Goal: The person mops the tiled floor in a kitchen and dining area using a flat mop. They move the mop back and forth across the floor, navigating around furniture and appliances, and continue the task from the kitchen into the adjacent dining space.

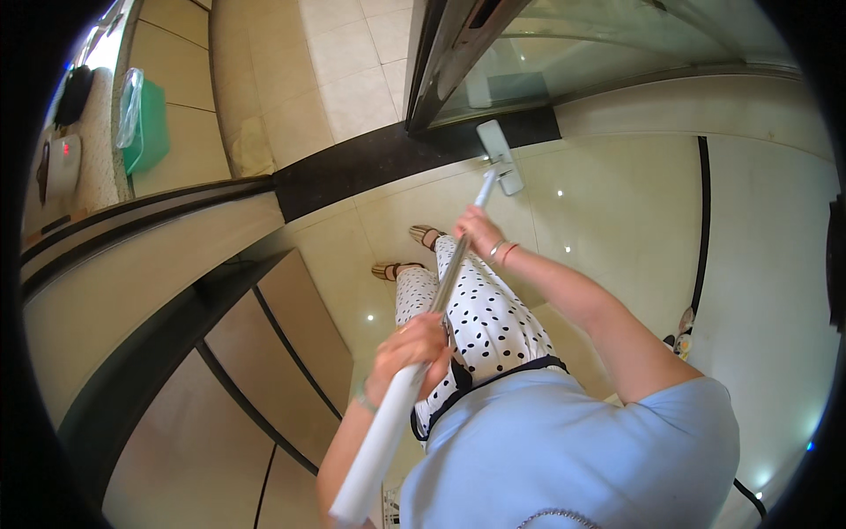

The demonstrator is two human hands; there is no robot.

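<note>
Left hand point(411, 353) and right hand point(479, 231) close round a mop point(449, 275); plastic point(131, 108) overhangs a green bin point(152, 130).

I see the mop head point(498, 145) lying across threshold point(352, 167) and floor point(617, 212), ahead of the shoes point(426, 235); beyond it, the door point(608, 57); left, the cabinet point(256, 353); farther forward-left, the bin point(152, 128) beside the surface point(107, 154).

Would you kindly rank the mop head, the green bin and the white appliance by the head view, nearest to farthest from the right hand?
1. Mop head: ahead of the right hand, at the pole's far end.
2. Green bin: to the left, at the counter's edge.
3. White appliance: farther left, on the counter.
</note>
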